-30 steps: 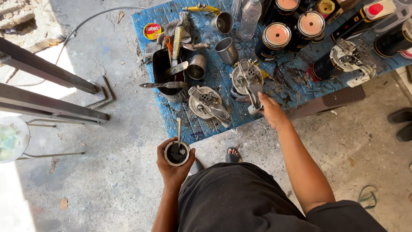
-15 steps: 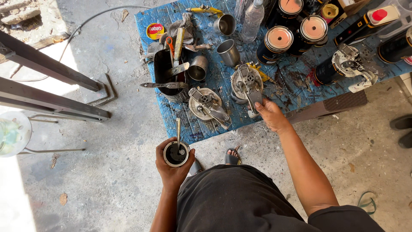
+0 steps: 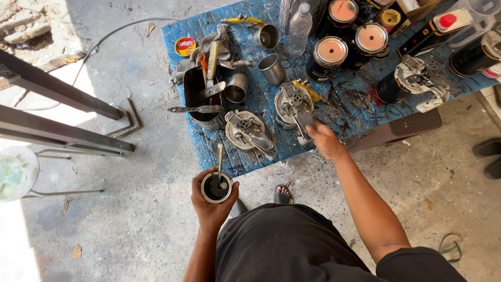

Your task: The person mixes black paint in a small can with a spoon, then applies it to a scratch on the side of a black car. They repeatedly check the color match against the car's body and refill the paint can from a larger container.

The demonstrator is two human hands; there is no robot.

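Observation:
My left hand [image 3: 211, 205] holds a small metal cup [image 3: 216, 187] of dark paint, with a stir stick [image 3: 220, 162] standing in it, just below the table's near edge. My right hand [image 3: 324, 141] reaches onto the blue board table [image 3: 339, 99] and grips the handle of a spray gun lid [image 3: 295, 104] lying on top of a metal cup. A second spray gun lid [image 3: 248, 131] lies to its left, between my two hands.
Several dark paint cans with orange lids [image 3: 331, 52], loose metal cups [image 3: 272, 68], a plastic bottle [image 3: 299, 28], a black tin holding tools [image 3: 201, 94] and another spray gun [image 3: 420, 81] crowd the table. Metal beams [image 3: 57, 130] lie left. Someone's sandals [image 3: 488, 154] show far right.
My right hand has shifted slightly right along the table's near edge onto the spray gun's handle. The left hand and its cup have stayed put.

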